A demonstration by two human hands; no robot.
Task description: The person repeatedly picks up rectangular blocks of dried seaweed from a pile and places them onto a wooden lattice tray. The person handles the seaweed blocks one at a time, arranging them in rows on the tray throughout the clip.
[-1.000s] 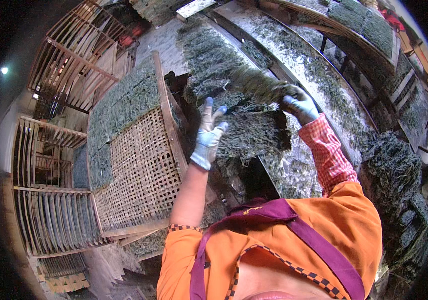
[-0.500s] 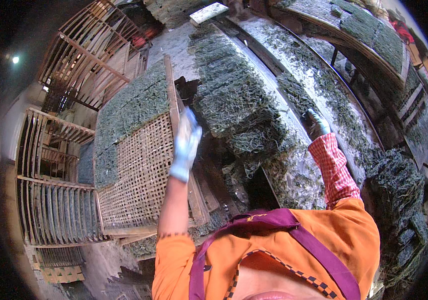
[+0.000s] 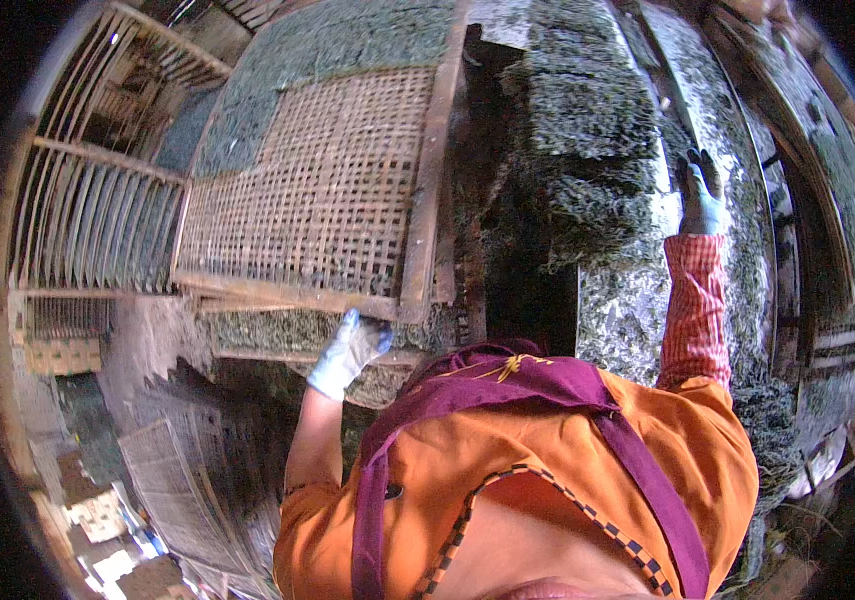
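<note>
My left hand (image 3: pixel 348 350), in a pale blue glove, grips the near wooden edge of a woven bamboo tray (image 3: pixel 328 190). The tray's far part is covered with a dark green dried layer (image 3: pixel 328 50); its near part is bare weave. My right hand (image 3: pixel 700 195), in a darker glove, lies flat with fingers apart on a long green-covered mat (image 3: pixel 628 300) at the right. A thick stack of dark green sheets (image 3: pixel 578 150) sits between the tray and that hand.
Empty slatted bamboo racks (image 3: pixel 98 220) stand at the left. More woven frames (image 3: pixel 188 480) lie lower left. Further green-covered mats (image 3: pixel 838 180) run along the right side. A dark gap (image 3: pixel 528 300) opens beside the stack.
My left hand dropped from a raised position to the tray's near edge. My right hand stretched out onto the right mat. The loose green bundle held a second ago is out of my hands.
</note>
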